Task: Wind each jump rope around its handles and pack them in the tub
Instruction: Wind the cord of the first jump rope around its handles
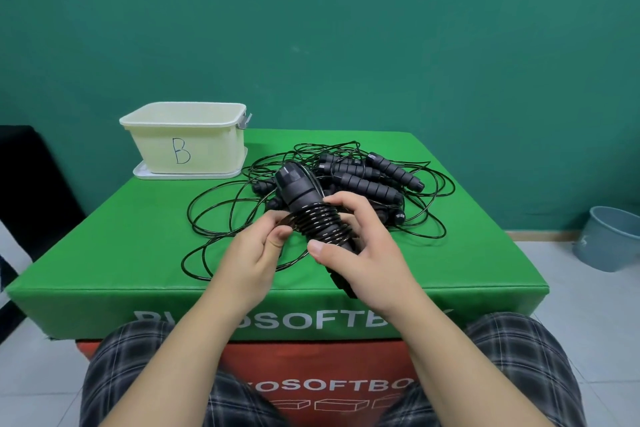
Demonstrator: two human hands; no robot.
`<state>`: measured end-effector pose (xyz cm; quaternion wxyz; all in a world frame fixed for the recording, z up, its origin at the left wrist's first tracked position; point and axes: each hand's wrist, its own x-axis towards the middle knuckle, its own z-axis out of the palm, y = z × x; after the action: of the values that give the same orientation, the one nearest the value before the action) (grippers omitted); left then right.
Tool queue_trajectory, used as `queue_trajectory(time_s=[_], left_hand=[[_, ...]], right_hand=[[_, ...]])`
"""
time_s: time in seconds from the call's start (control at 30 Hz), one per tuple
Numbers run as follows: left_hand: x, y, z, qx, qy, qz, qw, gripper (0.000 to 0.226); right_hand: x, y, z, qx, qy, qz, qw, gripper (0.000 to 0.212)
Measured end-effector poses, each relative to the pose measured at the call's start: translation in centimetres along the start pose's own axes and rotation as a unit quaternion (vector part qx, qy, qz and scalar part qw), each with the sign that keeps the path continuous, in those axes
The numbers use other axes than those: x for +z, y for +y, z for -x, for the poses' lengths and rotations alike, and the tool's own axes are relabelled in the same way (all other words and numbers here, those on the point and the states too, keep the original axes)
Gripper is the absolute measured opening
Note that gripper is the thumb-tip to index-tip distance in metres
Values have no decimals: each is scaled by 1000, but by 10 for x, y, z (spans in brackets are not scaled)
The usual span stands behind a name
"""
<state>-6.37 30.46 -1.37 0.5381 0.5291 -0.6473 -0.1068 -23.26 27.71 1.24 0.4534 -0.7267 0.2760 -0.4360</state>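
Your right grip [360, 246] clasps the black ridged plastic handles [304, 199]; your left grip [256, 250] pinches thin black cord [289, 218] coiled around them.

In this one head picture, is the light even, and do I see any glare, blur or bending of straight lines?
Head view: light is soft and even, with only faint shadows under the tub; small glints shine on the cord coils wound round the handles; the green pad's front edge bows, a wide-angle effect; the left hand and right hand look sharp, without obvious motion blur.
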Motion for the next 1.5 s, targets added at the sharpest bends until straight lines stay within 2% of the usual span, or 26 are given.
queue_trajectory(time_s=[0.07,0.13,0.2,0.3,0.4,0.5,0.6,0.7,0.77,0.8,0.9,1.03,1.1,1.17,1.3,1.37,1.43,1.5], left_hand=[[2,-3,-1,0,-10,20,1000,50],[4,-4,0,-7,-19,33,999,31],[5,-3,0,-42,-29,86,995,25],[7,4,1,-125,-28,225,966,32],[8,9,0,-192,19,278,941,20],[5,9,0,-194,77,218,953,24],[4,14,-1,-186,140,125,964,27],[4,19,-1,-160,167,56,971,24],[3,21,1,-135,171,38,975,23],[3,22,2,-118,169,32,978,23],[3,27,5,-72,145,13,987,18],[4,28,4,-33,109,14,993,18],[3,27,5,-19,84,42,995,13],[0,24,6,-15,44,73,996,12],[-8,14,5,11,-28,49,998,33],[-9,11,5,3,-18,27,999,36],[-9,6,5,-1,-4,-33,999,21],[-8,-1,8,-25,13,-52,998,20]], right_hand=[[0,1,0,23,-13,-33,999,47],[-1,-3,-1,49,-29,-80,995,45],[-2,-6,-1,65,-50,-101,992,42],[-2,-4,-2,67,-65,-137,986,44],[0,1,-3,66,-62,-125,988,39],[1,4,-6,1,-24,-64,998,39],[1,3,-8,-90,7,108,990,47],[2,4,-8,-78,-2,194,978,48],[2,4,-7,-53,-24,246,967,44],[1,4,-7,-49,-29,281,958,52],[1,3,-5,-69,-25,351,934,91],[0,4,-3,-87,9,385,919,97],[-1,4,-5,-87,37,388,917,94],[-3,4,-7,-90,57,347,932,88],[-8,6,-6,-87,77,242,963,70],[-5,6,-4,-81,83,226,967,63],[-1,5,-2,-72,83,191,975,59],[-1,-1,-1,-57,80,131,987,54]])
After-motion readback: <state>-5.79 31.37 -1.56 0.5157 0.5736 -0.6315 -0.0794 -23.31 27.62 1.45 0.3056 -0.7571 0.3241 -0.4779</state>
